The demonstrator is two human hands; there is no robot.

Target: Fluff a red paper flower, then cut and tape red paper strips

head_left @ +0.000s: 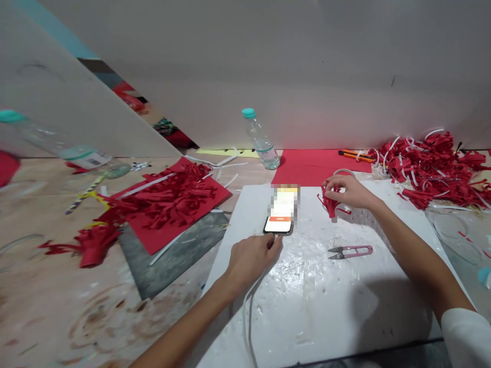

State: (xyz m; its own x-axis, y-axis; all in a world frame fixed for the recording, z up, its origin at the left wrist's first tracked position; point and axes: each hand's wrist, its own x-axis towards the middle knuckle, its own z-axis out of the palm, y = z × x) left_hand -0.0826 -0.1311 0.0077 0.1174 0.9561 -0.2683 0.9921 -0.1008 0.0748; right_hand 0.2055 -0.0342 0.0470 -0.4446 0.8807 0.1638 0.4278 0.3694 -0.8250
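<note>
At the lower edge of a lit phone (280, 222), my left hand (251, 258) is closed, its fingers curled around the end of a white charging cable (247, 312). The cable's plug is hidden under the fingers, and part of the screen is blurred out. Farther right, my right hand (343, 190) pinches a red fringed tassel (331, 204) with a pale wire loop at its top, held just over the white foam board (307, 306). Pink-handled thread snips (351, 251) lie on the board below my right hand.
Red tassels (425, 166) are piled at the right. More red fringed pieces (169, 199) lie on a red sheet (151, 240) at the left, over a dark slab (172, 268). A water bottle (263, 140) stands behind the phone, near a flat red sheet (303, 166) and pencils (353, 156).
</note>
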